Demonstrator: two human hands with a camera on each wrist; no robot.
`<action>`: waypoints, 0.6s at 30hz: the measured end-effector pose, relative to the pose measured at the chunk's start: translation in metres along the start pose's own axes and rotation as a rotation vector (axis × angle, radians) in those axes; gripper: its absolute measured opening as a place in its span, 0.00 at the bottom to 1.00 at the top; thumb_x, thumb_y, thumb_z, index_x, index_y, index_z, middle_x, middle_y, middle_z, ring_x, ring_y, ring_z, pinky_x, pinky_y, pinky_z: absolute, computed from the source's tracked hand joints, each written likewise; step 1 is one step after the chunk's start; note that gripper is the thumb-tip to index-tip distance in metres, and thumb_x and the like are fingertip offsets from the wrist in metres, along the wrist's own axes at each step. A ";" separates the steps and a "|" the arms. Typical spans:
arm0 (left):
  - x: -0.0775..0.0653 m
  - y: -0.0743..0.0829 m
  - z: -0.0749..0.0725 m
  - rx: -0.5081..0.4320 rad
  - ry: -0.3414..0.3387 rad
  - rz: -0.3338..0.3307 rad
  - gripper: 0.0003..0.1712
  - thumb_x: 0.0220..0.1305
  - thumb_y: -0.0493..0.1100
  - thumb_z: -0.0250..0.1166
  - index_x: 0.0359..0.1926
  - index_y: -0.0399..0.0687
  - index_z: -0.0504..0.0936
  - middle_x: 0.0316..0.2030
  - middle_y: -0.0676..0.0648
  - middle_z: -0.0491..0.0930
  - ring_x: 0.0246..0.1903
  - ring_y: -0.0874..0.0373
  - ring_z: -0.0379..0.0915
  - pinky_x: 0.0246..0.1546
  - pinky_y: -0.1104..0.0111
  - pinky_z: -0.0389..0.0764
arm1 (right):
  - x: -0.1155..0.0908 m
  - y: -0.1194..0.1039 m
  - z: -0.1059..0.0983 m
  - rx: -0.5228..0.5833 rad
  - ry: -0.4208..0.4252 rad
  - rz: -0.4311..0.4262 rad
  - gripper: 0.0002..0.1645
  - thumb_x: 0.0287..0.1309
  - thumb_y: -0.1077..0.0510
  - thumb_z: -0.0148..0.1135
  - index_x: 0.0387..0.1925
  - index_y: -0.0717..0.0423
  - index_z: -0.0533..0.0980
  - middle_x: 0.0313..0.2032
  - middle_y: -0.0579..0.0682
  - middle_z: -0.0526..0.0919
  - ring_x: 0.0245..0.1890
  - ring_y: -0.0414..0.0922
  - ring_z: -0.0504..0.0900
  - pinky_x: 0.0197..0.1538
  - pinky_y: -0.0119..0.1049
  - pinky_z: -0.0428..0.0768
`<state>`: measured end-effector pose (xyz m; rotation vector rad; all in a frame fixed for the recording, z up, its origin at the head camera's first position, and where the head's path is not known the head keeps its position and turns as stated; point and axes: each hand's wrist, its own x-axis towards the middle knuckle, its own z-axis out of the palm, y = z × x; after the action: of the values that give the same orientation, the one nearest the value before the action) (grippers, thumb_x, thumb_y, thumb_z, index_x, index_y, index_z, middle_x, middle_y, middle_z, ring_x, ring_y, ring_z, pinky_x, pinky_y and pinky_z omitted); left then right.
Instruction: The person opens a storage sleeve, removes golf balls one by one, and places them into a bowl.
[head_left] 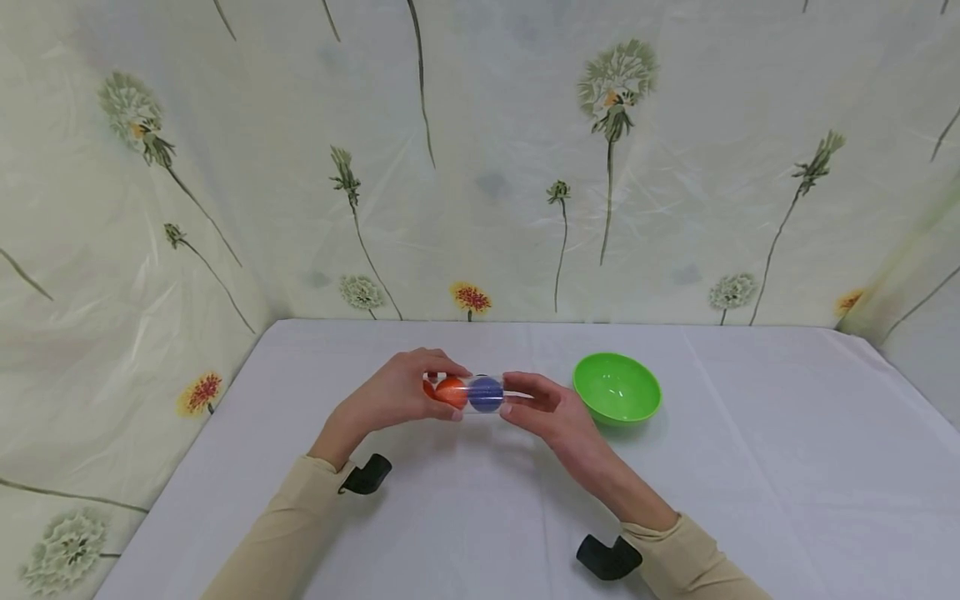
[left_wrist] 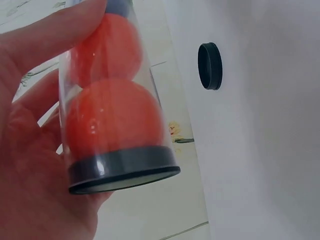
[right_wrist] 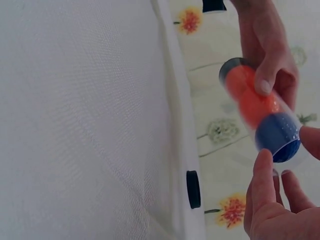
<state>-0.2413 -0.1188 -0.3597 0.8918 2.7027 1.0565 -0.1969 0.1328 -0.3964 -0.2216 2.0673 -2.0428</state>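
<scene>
A clear plastic tube point(head_left: 473, 408) is held level above the table between both hands. Two orange balls point(left_wrist: 117, 120) and a blue ball point(head_left: 486, 394) sit in a row inside it. My left hand point(head_left: 405, 387) grips the orange end, thumb in front and fingers behind. A black cap point(left_wrist: 125, 167) closes that end. At the blue end, which shows no cap, the thumb and fingertips of my right hand point(head_left: 551, 410) pinch the rim from both sides. Another black cap point(left_wrist: 210, 66) lies on the table, visible in both wrist views.
A green bowl point(head_left: 617, 388) stands just beyond the right hand, on the white-covered table point(head_left: 750, 467). Flower-printed sheeting point(head_left: 487, 167) hangs behind and at the sides. Black wrist mounts point(head_left: 367, 474) stick out from both sleeves, low over the cloth.
</scene>
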 end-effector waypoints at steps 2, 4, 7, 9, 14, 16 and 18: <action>0.000 0.002 -0.001 0.013 -0.006 0.001 0.26 0.50 0.46 0.79 0.53 0.57 0.85 0.40 0.58 0.78 0.43 0.58 0.70 0.42 0.62 0.75 | 0.000 0.000 0.000 0.009 -0.004 0.002 0.31 0.58 0.52 0.70 0.63 0.50 0.73 0.59 0.50 0.77 0.58 0.48 0.78 0.58 0.42 0.75; 0.000 0.004 -0.001 0.040 -0.012 -0.006 0.26 0.51 0.46 0.78 0.53 0.57 0.85 0.42 0.58 0.77 0.44 0.59 0.69 0.43 0.64 0.75 | -0.001 0.001 0.000 0.024 -0.010 0.002 0.31 0.58 0.52 0.70 0.63 0.51 0.73 0.59 0.51 0.77 0.58 0.49 0.78 0.58 0.42 0.75; -0.001 0.007 -0.002 0.097 -0.018 -0.020 0.26 0.52 0.47 0.77 0.54 0.57 0.84 0.44 0.58 0.77 0.47 0.59 0.69 0.43 0.65 0.75 | -0.001 0.003 0.000 0.042 -0.020 0.007 0.32 0.59 0.53 0.70 0.63 0.51 0.72 0.60 0.52 0.76 0.59 0.52 0.77 0.59 0.43 0.75; -0.001 0.009 -0.002 0.139 -0.021 -0.022 0.26 0.52 0.48 0.77 0.54 0.57 0.84 0.45 0.57 0.77 0.47 0.58 0.69 0.43 0.66 0.75 | -0.001 0.004 0.001 0.057 -0.027 0.010 0.32 0.59 0.54 0.69 0.64 0.53 0.71 0.60 0.52 0.76 0.59 0.54 0.76 0.59 0.43 0.75; -0.001 0.013 -0.004 0.209 -0.034 -0.007 0.26 0.52 0.49 0.76 0.54 0.56 0.85 0.44 0.57 0.77 0.47 0.57 0.70 0.45 0.62 0.72 | -0.002 0.005 0.002 0.069 -0.039 0.021 0.34 0.60 0.56 0.68 0.66 0.56 0.69 0.61 0.52 0.75 0.57 0.51 0.78 0.59 0.43 0.74; -0.001 0.013 -0.004 0.223 -0.037 0.004 0.26 0.52 0.50 0.76 0.54 0.55 0.85 0.44 0.58 0.77 0.46 0.58 0.69 0.45 0.61 0.71 | -0.002 0.006 0.002 0.068 -0.042 0.024 0.34 0.60 0.56 0.68 0.66 0.56 0.70 0.61 0.52 0.75 0.56 0.50 0.79 0.58 0.43 0.75; -0.001 0.013 -0.005 0.226 -0.038 0.014 0.25 0.52 0.49 0.76 0.53 0.55 0.85 0.43 0.59 0.77 0.44 0.59 0.69 0.44 0.61 0.71 | -0.001 0.006 0.001 0.075 -0.044 0.027 0.33 0.60 0.56 0.68 0.66 0.55 0.70 0.61 0.53 0.74 0.55 0.50 0.79 0.58 0.42 0.75</action>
<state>-0.2352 -0.1146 -0.3480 0.9541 2.8275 0.7368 -0.1948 0.1319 -0.4021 -0.2220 1.9539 -2.0760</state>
